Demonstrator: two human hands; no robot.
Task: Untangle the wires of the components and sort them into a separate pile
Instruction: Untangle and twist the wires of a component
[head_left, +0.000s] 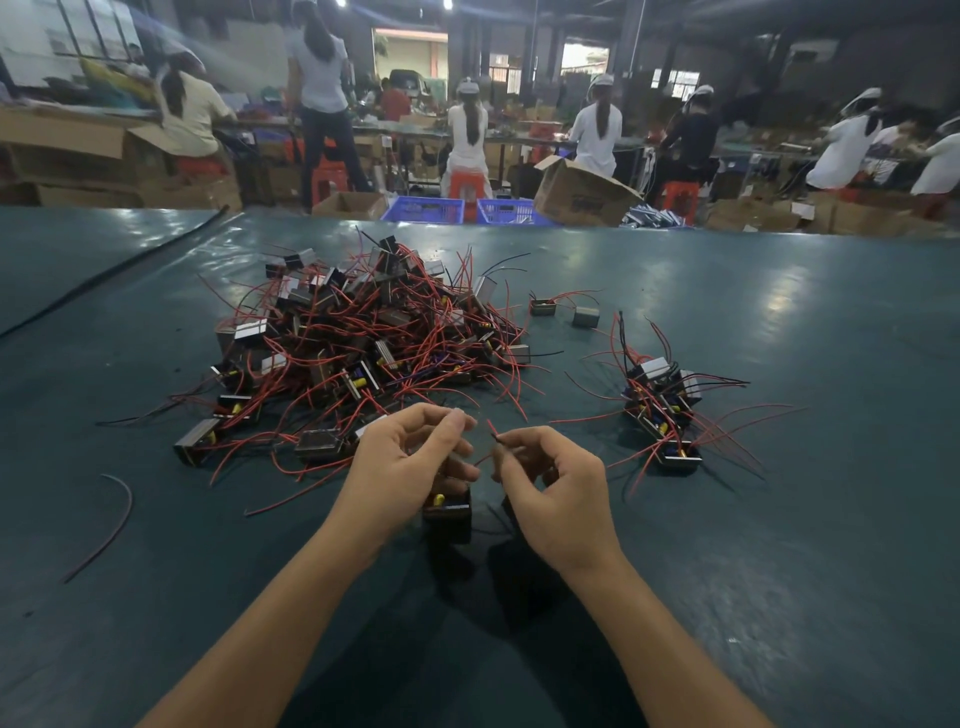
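Fingers (441, 415) on the left hand (400, 462) are curled in with the tips close together. Looks like they're pinching something thin, but it's too blurry to call. The right hand (558, 483) is clearer: thumb and index pinch a red wire (492, 428) right by its end, and the other fingers are curled under. That wire seems to belong to the component (448, 512) just below and between the two hands, near the front edge of the big pile (363, 338). Can't tell if it's dangling or resting on the table (779, 519). Progress-wise, honestly early days. The small pile (662, 410) off to the right, well apart from the mess, has only a handful of units, with their wires fanned out and free. The big pile is a proper rat's nest, dozens of units with red and black leads crossing every which way, so most of the job looks undone. Two strays (543, 307) sit between the piles toward the back, not clearly part of either. A loose wire (128, 501) lies on its own over on the left. Best guess is that the unit in hand gets its lead cleared and then goes on the right-hand pile, and that routine has to repeat a whole lot of times.
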